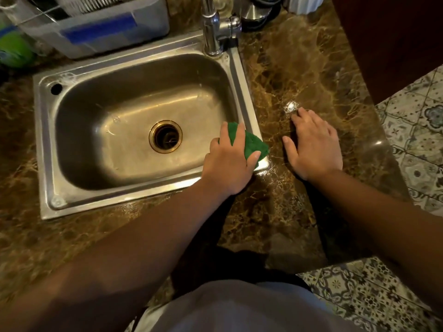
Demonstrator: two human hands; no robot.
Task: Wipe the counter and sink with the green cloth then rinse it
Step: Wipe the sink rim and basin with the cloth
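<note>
Brown marble counter (pixel 299 75), steel sink (pixel 45 144) set in at left, faucet (pixel 212 27) at its back edge. Left hand (pixel 230 164) grips cloth (pixel 254 142) on sink's right rim. Right hand (pixel 314 147) flat on counter just beside, fingers straight.

Basin (pixel 115 130) open — faucet (pixel 212 27) blocks rear rim.
</note>
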